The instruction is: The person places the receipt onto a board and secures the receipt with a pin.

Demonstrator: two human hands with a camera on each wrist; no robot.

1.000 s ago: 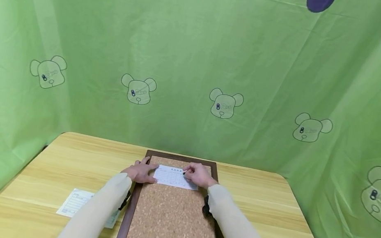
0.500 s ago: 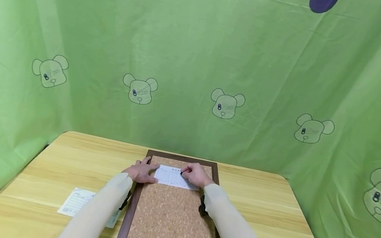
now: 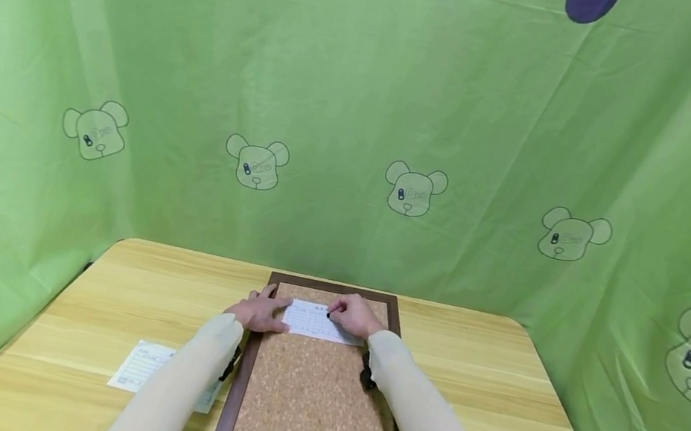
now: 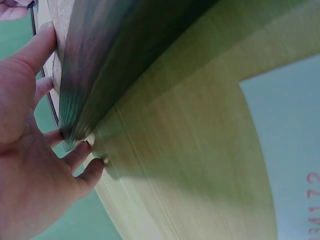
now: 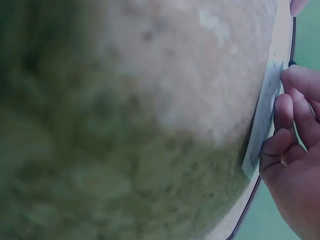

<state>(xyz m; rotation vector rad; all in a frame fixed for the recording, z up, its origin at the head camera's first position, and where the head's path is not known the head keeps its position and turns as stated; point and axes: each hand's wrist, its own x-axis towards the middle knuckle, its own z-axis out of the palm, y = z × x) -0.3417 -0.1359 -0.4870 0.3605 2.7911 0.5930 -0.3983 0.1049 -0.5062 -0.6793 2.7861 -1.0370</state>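
One paper slip (image 3: pixel 311 322): on the cork board (image 3: pixel 315 407), far end
Left hand (image 3: pixel 260 312): spread, at the slip's left end
Right hand (image 3: pixel 357 316): pinching a small black object (image 5: pixel 292 63)
Loose papers (image 3: pixel 140 367): on bench (image 3: pixel 473 394), partly behind left sleeve (image 3: pixel 176 385)
Curtain (image 3: pixel 351 96): behind bench

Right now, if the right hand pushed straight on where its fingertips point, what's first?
Likely the white slip, just beneath the right hand; whether its pinched dark piece touches the slip, I can't tell.

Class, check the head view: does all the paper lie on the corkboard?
No, some paper lies on the table beside the corkboard.
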